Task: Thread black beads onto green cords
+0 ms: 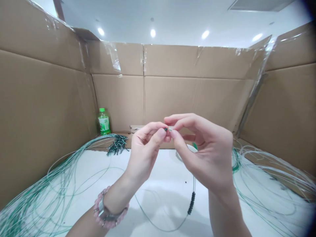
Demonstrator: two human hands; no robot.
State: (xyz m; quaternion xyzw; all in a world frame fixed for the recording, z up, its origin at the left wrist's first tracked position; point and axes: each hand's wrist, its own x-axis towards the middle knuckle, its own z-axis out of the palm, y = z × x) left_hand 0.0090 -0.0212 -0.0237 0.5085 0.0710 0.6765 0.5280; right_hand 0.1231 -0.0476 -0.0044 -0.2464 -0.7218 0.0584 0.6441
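My left hand (pixel 148 147) and my right hand (pixel 203 150) meet at the centre, thumb and fingers of each closed in a pinch. Between my left fingertips is a small dark green piece (pixel 166 129). My right fingertips hold a small pale green piece (pixel 170 129) right beside it. The fingers cover most of both, so their kind is unclear. Below my right hand hangs a thin green wire (pixel 158 227) that curves across the white table. Threaded along it is a row of small black bead-like pieces (pixel 191 203). A beaded pink bracelet is on my left wrist.
Bundles of green and white wires lie at the left (pixel 61 174) and right (pixel 256 171). Dark wire ends (pixel 118 144) gather at the back left, near a green bottle (pixel 104 121). A white round item (pixel 180 155) is partly behind my right hand. Cardboard walls (pixel 172 98) surround the white table (pixel 163 171).
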